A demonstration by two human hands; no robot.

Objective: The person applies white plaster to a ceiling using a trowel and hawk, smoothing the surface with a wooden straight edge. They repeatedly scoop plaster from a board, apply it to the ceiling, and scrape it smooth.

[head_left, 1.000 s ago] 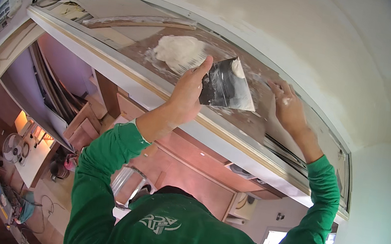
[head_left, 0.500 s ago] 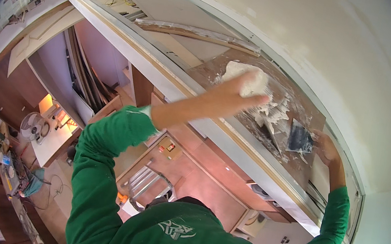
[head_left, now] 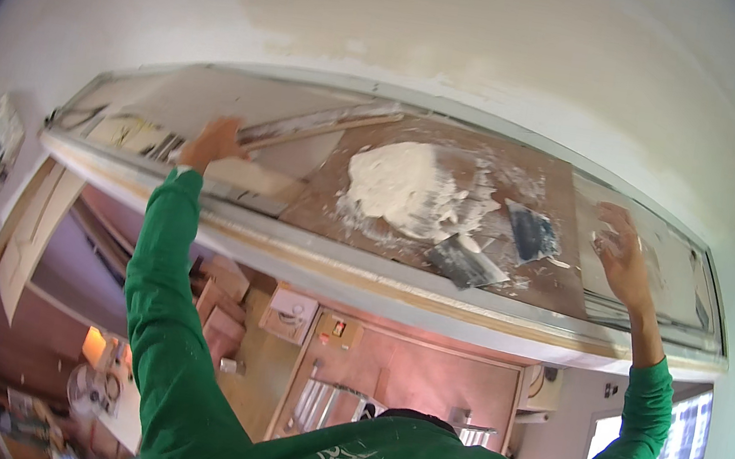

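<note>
The plaster heap (head_left: 405,193) is mixed on the board (head_left: 334,197) beside 2 laid-down trowels (head_left: 531,234), still unapplied, while the left hand (head_left: 211,142) is curled on a strip (head_left: 248,177) and the right hand (head_left: 622,256) is spread flat.

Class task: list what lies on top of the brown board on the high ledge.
On the brown board: a white plaster heap and two putty knives. The board surface beneath the heap is covered.

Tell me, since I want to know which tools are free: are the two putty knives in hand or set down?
Set down. Both putty knives lie flat on the brown board beside the plaster heap; the left hand and right hand are apart from them.
</note>
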